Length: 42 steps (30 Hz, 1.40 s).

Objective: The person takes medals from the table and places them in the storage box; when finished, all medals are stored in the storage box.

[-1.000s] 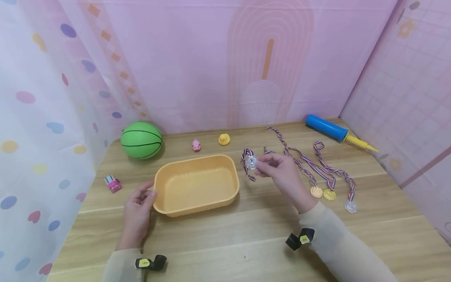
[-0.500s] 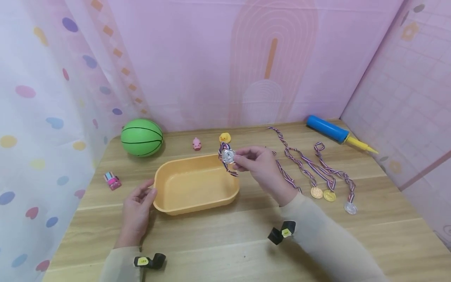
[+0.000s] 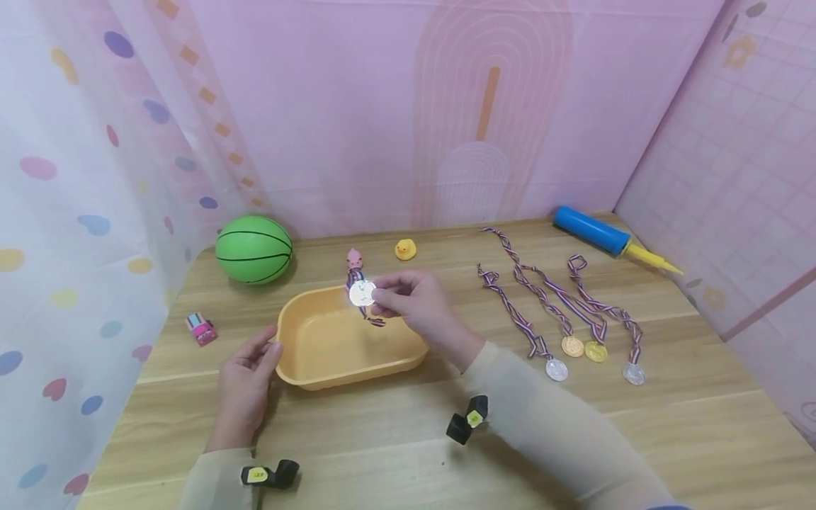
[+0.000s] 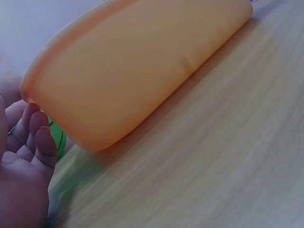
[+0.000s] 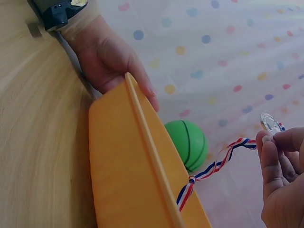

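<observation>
In the head view my right hand (image 3: 411, 301) pinches a silver medal (image 3: 363, 292) by its edge above the orange-yellow basin (image 3: 357, 370). The medal's striped ribbon (image 5: 213, 167) hangs down over the basin in the right wrist view. My left hand (image 3: 247, 375) holds the left end of the basin by its rim, fingers under the lip in the left wrist view. To the right lie several more medals with twisted ribbons: a silver one (image 3: 557, 369), a bronze-coloured one (image 3: 572, 346), a gold one (image 3: 596, 351) and another silver disc (image 3: 634, 373).
A green ball (image 3: 253, 250) stands at the back left, a small pink toy car (image 3: 202, 329) in front of it. Behind the basin are a pink pig toy (image 3: 354, 258) and a yellow duck (image 3: 405, 249). A blue pump (image 3: 589, 230) with a yellow nozzle lies back right.
My right hand has carried the silver medal leftward from beside the basin to above it. A silver medal on the table has come into sight behind it. The left hand stays on the rim.
</observation>
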{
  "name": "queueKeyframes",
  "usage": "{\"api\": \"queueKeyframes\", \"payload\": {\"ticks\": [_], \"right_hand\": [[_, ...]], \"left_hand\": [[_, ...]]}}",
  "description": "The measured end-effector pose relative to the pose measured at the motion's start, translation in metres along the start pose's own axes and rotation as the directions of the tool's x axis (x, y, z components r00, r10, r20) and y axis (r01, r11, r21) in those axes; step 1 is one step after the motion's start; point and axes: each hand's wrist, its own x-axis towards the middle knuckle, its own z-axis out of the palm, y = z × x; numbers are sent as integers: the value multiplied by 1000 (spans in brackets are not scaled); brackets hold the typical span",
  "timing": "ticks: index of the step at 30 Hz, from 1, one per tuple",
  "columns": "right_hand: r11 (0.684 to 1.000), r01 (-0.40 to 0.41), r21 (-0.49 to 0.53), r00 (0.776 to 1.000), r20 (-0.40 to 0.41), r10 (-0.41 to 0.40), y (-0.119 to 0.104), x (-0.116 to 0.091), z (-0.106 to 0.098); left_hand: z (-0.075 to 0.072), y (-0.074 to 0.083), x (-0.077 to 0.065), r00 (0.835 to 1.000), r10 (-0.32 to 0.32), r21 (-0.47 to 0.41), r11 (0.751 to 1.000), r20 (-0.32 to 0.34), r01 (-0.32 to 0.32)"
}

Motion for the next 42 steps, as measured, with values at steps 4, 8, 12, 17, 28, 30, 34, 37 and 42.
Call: {"api": "queueKeyframes", "payload": {"ticks": [4, 8, 12, 17, 28, 30, 34, 37, 42], "right_hand": [[1000, -24, -11, 999, 28, 25, 4, 6, 15], [997, -73, 5, 997, 28, 73, 6, 14, 28], [992, -124, 32, 992, 29, 123, 11, 24, 36], [985, -169, 38, 985, 52, 167, 22, 34, 43], [956, -257, -139, 961, 70, 268, 49, 44, 59], [946, -270, -178, 956, 71, 286, 54, 44, 61], [933, -280, -227, 950, 77, 304, 62, 44, 64], [931, -279, -235, 948, 86, 306, 67, 45, 66], [930, -269, -250, 947, 105, 303, 70, 46, 65]], "left_hand": [[-1, 0, 0, 1000, 5, 3, 1000, -5, -5], [-1, -1, 0, 1000, 7, 13, 1000, -2, -7], [-1, -1, 0, 1000, 12, 16, 1000, 5, -12], [0, 0, 0, 1000, 20, 21, 1000, 12, -20], [1, 1, 0, 999, 41, 52, 998, 13, -41], [0, 1, 0, 999, 34, 66, 997, 15, -35], [-2, 2, -1, 1000, 20, 87, 996, 14, -21], [-2, 2, -1, 1000, 22, 85, 996, 16, -23], [-1, 2, -1, 1000, 20, 85, 996, 21, -22]]}}
